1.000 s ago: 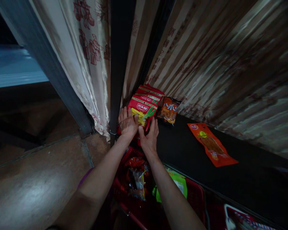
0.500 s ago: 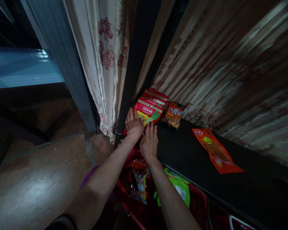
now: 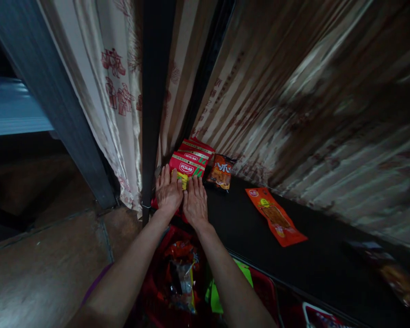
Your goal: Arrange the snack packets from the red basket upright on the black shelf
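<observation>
Both hands lie over the front of a red snack bag (image 3: 187, 167) with a yellow lower part, in the left corner of a black shelf. My left hand (image 3: 169, 191) rests on its left side, fingers stretched out. My right hand (image 3: 195, 199) touches its lower right edge, fingers also straight and flat. Another red bag (image 3: 195, 148) of similar look stands right behind it, partly covered. Just right of these is a small orange and black snack bag (image 3: 219, 173). The lower front of the red bag is hidden by my hands.
Farther right on the shelf (image 3: 228, 214) lie a flat orange packet (image 3: 276, 216) and a blurred dark packet (image 3: 389, 271). Below, a red basket (image 3: 266, 291) holds several snack bags, among them a green bag (image 3: 217, 296). A black post (image 3: 153, 114) and curtains (image 3: 119, 91) border the corner.
The view has swung right, so everything appears farther left and a dark packet shows at right. My hands remain on the red bag, drawn slightly closer around its lower edge.
</observation>
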`<state>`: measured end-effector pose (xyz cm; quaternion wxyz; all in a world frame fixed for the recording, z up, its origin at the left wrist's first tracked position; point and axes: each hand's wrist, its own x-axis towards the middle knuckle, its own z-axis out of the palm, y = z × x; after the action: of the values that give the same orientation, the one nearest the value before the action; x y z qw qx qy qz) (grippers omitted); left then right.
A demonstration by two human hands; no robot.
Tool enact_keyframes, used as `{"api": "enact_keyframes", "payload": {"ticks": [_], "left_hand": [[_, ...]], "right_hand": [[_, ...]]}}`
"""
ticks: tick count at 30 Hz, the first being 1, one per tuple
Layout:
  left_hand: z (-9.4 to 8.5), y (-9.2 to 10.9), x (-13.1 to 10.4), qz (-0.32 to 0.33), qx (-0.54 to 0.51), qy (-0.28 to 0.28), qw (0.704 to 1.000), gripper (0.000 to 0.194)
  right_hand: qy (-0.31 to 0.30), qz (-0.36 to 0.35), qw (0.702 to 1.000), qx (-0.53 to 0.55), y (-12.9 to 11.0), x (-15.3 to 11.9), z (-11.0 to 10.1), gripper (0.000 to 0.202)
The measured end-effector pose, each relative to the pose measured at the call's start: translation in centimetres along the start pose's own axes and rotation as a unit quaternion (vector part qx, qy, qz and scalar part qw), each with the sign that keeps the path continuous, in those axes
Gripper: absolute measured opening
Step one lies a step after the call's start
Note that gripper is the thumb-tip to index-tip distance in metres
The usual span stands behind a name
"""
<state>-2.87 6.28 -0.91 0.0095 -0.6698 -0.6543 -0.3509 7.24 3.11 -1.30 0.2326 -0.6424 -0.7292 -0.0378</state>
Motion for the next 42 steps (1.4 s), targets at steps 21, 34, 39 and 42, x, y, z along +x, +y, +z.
{"api": "enact_keyframes", "payload": {"ticks": [21, 34, 39, 42], "left_hand": [[0.8, -0.8, -0.7, 0.145, 0.001, 0.046, 0.988, 0.047], [0.0, -0.1, -1.1, 0.114, -0.009, 0.011, 0.993, 0.058], [-0.3, 0.0, -1.3, 0.119, 0.008, -0.009, 0.993, 0.057], [0.0, 0.1, -1.3, 0.114, 0.017, -0.003, 0.993, 0.056]], "right_hand": [[-0.018, -0.051, 0.998, -0.021, -0.1, 7.3, -1.6, 0.05], [-0.105, -0.103, 0.986, -0.073, 0.5, 13.1, -0.2, 0.049], [-0.086, -0.075, 0.99, -0.084, 0.8, 14.3, 0.0, 0.052], [-0.081, -0.056, 0.992, -0.084, 1.0, 14.9, 0.1, 0.053]]}}
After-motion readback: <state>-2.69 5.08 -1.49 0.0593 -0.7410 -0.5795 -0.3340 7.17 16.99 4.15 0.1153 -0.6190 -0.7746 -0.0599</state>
